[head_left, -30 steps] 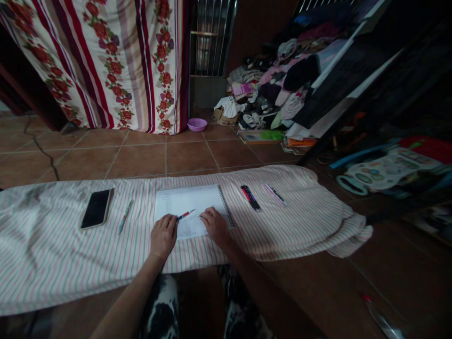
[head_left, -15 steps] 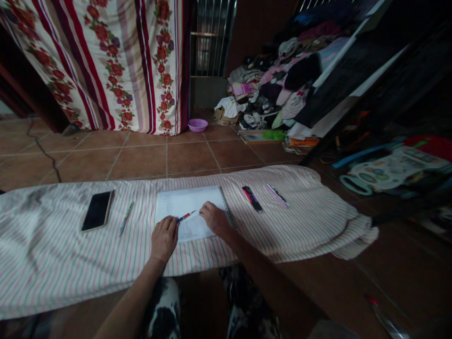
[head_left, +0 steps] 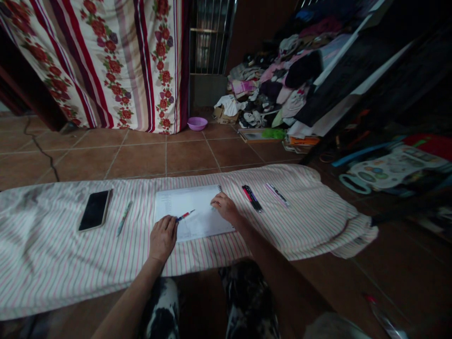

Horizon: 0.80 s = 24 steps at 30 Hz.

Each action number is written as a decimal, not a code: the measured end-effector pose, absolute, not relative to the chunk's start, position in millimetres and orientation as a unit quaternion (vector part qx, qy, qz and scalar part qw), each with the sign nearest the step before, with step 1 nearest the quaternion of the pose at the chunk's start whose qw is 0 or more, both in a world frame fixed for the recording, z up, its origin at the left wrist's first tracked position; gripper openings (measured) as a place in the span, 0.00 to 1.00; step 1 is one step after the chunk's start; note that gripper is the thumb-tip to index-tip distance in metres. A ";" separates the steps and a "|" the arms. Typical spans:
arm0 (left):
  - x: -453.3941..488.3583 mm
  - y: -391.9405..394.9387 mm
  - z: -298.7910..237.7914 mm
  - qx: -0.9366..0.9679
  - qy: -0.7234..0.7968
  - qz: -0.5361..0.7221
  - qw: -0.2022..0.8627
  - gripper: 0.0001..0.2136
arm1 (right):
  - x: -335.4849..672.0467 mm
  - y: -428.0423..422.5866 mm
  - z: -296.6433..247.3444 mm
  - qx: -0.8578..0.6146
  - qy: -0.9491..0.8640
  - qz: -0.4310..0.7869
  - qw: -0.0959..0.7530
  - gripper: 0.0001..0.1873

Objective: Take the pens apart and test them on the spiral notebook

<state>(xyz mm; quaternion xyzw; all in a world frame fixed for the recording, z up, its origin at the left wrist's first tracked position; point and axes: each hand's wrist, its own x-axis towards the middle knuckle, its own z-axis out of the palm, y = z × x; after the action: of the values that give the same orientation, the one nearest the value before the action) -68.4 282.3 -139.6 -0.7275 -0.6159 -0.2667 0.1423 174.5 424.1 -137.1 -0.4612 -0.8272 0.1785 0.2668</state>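
Observation:
An open spiral notebook [head_left: 197, 200] with a pale printed page lies on the cloth in front of me. My left hand [head_left: 163, 238] rests on its lower left edge, fingers together. A red and blue pen [head_left: 184, 216] sticks out from its thumb side, its thin end pointing right and up over the page. My right hand [head_left: 224, 207] is over the notebook's spiral side, fingertips pinched close to the paper. Whatever may be in that pinch is too small to make out. Right of the notebook lie a bunch of dark and red pens [head_left: 252, 199] and a pair of pens [head_left: 277, 194].
A striped cloth [head_left: 137, 254] covers the low surface. On its left are a phone [head_left: 94, 210] and a pale patterned pen [head_left: 124, 218]. Beyond, on the tiled floor, stand a purple basin [head_left: 197, 123] and a clothes heap [head_left: 268, 84]. A floral curtain [head_left: 120, 61] hangs behind.
My right hand has moved right and slightly away from me, from near the pen's thin end to the spiral edge. My left hand and the pen hold nearly the same place.

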 end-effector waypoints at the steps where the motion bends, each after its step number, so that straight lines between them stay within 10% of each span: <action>1: -68.4 282.4 -139.7 -0.728 -0.616 -0.267 0.143 0.10 | 175.0 424.2 -137.9 -0.459 -0.828 0.179 0.268 0.08; 18: -69.0 282.3 -140.6 -0.731 -0.609 -0.263 0.161 0.10 | 180.3 386.6 -132.2 -0.486 -0.764 0.139 0.401 0.12; 24: -68.4 281.3 -139.0 -0.732 -0.606 -0.265 0.161 0.11 | 137.9 348.1 -120.6 -0.491 -0.683 0.346 0.415 0.09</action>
<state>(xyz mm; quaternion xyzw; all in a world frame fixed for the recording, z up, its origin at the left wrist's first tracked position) -68.4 281.3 -139.0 -0.7322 -0.6062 -0.2654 0.1613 137.9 348.1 -120.6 -0.4908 -0.6833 0.3463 0.4152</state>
